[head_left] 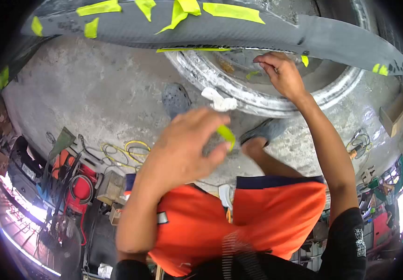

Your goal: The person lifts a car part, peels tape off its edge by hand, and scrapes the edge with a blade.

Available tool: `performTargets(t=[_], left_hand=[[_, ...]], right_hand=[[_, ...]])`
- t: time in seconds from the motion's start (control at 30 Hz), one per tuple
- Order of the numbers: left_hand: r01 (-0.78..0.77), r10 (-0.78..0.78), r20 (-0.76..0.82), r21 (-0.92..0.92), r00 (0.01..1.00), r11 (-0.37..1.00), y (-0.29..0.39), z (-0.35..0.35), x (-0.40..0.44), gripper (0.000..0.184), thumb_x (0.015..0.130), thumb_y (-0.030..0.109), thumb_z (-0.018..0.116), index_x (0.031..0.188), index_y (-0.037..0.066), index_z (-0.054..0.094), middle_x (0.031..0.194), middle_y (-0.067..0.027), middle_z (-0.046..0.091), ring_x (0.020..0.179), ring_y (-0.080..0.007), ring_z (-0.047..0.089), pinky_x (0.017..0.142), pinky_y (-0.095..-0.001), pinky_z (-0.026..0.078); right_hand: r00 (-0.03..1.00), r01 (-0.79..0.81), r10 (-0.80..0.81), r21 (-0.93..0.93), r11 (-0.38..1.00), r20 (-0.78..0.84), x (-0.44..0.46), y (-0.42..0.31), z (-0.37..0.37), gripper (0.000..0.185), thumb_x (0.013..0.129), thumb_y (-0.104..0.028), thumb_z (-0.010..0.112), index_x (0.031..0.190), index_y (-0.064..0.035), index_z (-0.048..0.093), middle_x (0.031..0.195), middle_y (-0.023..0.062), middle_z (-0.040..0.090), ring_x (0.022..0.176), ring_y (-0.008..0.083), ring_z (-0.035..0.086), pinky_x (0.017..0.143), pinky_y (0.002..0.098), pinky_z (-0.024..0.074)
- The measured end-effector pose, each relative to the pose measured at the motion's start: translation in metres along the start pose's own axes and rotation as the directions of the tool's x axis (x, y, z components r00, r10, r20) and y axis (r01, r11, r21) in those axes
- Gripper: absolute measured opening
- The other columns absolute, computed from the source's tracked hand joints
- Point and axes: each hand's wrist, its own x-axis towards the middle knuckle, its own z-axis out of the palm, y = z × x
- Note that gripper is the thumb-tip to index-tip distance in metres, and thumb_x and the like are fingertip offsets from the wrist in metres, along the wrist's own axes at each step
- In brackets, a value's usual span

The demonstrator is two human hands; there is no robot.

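My left hand (180, 147), blurred by motion, is curled around a piece of yellow-green tape (226, 135) that shows between thumb and fingers. Fingertips of my right hand (283, 74) are drawn together just below the lower edge of a long grey panel (140, 29); what they hold, if anything, is too small to tell. Several yellow-green tape strips (234, 12) are stuck on the panel, and a thin one (192, 49) runs along its lower edge. Beneath the panel lies a round, white-smeared rim (257, 103).
A crumpled white piece (218, 100) lies beside the rim. Grey shoes (175, 99) are on the concrete floor (84, 93). Yellow cable (133, 148) and red equipment (79, 189) are at the left. An open wooden box (396, 113) stands at the right.
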Motion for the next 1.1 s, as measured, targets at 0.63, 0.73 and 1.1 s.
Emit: performTargets(t=[0.63, 0.73, 1.1], left_hand=[[-0.446, 0.337, 0.304, 0.725, 0.891, 0.525, 0.013, 0.05, 0.06, 0.055, 0.083, 0.026, 0.074, 0.128, -0.002, 0.058, 0.131, -0.0183, 0.059, 0.108, -0.0367, 0.059, 0.094, -0.0434, 0.046], [-0.471, 0.401, 0.287, 0.723, 0.87, 0.505, 0.003, 0.053, 0.071, 0.055, 0.087, 0.028, 0.072, 0.13, -0.002, 0.057, 0.136, -0.0197, 0.057, 0.11, -0.0381, 0.06, 0.096, -0.044, 0.046], [-0.395, 0.272, 0.294, 0.772, 0.916, 0.498, -0.013, 0.049, 0.076, 0.056, 0.091, 0.035, 0.069, 0.131, -0.002, 0.057, 0.14, -0.0237, 0.055, 0.121, -0.0414, 0.057, 0.101, -0.0476, 0.046]], right_hand=[[0.957, 0.272, -0.279, -0.09, 0.958, -0.08, 0.001, 0.005, 0.02, 0.02, 0.086, -0.008, 0.068, 0.104, -0.0022, 0.072, 0.094, 0.0192, 0.072, 0.089, 0.0386, 0.068, 0.08, 0.0451, 0.0547], [0.956, 0.174, -0.164, 0.023, 0.984, -0.245, -0.003, 0.001, 0.018, 0.02, 0.088, -0.014, 0.071, 0.105, -0.0052, 0.074, 0.095, 0.0173, 0.073, 0.088, 0.0329, 0.071, 0.079, 0.0404, 0.0553], [0.955, 0.087, -0.031, 0.176, 0.981, -0.296, 0.011, 0.01, 0.021, 0.022, 0.085, -0.019, 0.072, 0.104, -0.0082, 0.076, 0.097, 0.0166, 0.074, 0.092, 0.0332, 0.071, 0.084, 0.0412, 0.055]])
